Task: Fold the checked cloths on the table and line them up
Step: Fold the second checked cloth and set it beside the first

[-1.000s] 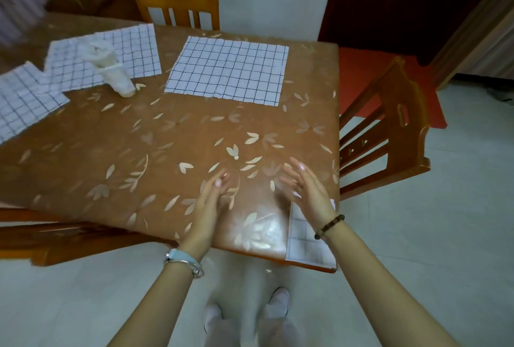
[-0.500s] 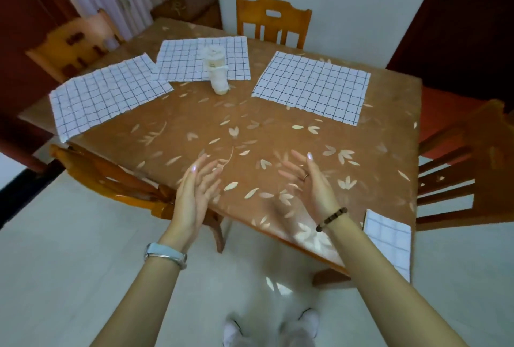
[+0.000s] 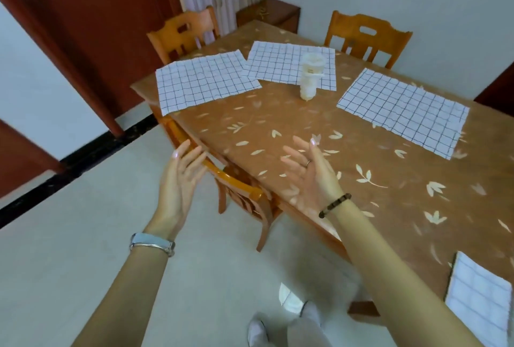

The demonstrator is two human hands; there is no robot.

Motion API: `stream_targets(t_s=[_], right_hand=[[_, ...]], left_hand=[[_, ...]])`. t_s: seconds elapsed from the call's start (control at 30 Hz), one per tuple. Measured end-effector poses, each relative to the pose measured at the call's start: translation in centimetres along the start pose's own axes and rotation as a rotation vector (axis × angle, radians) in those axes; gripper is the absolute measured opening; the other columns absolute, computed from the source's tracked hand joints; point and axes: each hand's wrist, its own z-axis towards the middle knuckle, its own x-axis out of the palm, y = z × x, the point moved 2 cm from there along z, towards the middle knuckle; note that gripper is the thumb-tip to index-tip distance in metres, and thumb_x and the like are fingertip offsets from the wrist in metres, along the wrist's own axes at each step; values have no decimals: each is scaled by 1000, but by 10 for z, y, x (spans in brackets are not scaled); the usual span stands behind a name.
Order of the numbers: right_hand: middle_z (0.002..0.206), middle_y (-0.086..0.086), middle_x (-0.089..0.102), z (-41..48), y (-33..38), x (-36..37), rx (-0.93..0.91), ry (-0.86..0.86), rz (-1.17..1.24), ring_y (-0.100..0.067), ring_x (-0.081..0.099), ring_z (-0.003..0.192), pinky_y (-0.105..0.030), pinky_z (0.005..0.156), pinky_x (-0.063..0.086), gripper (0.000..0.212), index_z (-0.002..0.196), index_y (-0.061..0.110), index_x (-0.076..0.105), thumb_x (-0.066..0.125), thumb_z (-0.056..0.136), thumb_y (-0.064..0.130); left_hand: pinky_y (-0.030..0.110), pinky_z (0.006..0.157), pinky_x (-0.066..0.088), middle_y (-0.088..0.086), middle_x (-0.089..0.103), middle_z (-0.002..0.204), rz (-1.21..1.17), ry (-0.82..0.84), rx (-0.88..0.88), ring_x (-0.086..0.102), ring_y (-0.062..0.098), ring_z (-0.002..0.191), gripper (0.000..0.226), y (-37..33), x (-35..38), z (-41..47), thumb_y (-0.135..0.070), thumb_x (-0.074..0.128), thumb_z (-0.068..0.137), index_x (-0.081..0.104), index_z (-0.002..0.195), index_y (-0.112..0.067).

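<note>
Three checked cloths lie spread flat on the brown leaf-patterned table (image 3: 361,157): a left cloth (image 3: 205,82) at the table's far left corner, a middle cloth (image 3: 278,63) behind it, and a right cloth (image 3: 403,110). A folded checked cloth (image 3: 478,299) lies at the table's near right corner. My left hand (image 3: 180,180) hovers palm-in with straight fingers over a chair beside the table edge. My right hand (image 3: 308,171) hovers over the near table edge, fingers spread. Both hands hold nothing.
A white plastic bottle (image 3: 310,77) stands on the middle cloth's near edge. Wooden chairs stand at the left end (image 3: 183,32), the far side (image 3: 364,38), and tucked under the near side (image 3: 244,196). A dark red door (image 3: 83,27) is on the left, pale floor below.
My view has swung left along the table; the folded cloth now sits at the far right of the view. Both hands moved left with it, still held up, fingers straight, holding nothing.
</note>
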Motion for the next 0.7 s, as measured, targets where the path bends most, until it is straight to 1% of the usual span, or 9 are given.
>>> stream_targets(t_s=[0.1,0.23,0.37,0.5,0.7], right_hand=[[130,2,61,15,1,39,18,76,-31,-16,60,117,-45,108,40,50,136,27,50,29,99,54],[129,1,62,41,1,91,28,157,-72,-16,62,114,-43,108,41,48,132,27,53,27,100,51],[130,0,61,71,-5,133,44,243,-107,-17,61,115,-44,107,42,53,135,25,52,28,98,54],[130,0,61,107,-9,173,64,328,-125,-16,61,116,-45,108,40,53,136,24,51,28,98,54],[131,1,61,163,1,222,59,424,-152,-15,61,115,-43,106,42,55,136,23,51,29,97,55]], left_hand=[[41,110,41,4,59,133,-43,-96,31,57,18,124,48,-17,-38,3,-39,30,105,40,145,-16],[43,111,39,5,56,138,-22,-196,65,55,19,128,48,-33,-90,7,-40,31,105,42,145,-18],[42,111,39,3,56,140,2,-278,93,55,17,127,47,-41,-131,14,-41,29,105,42,145,-20],[42,111,39,3,55,141,31,-341,117,54,16,129,49,-48,-160,28,-45,31,102,44,144,-22],[43,111,38,2,53,142,73,-414,155,52,15,130,53,-65,-183,69,-48,31,100,44,144,-23]])
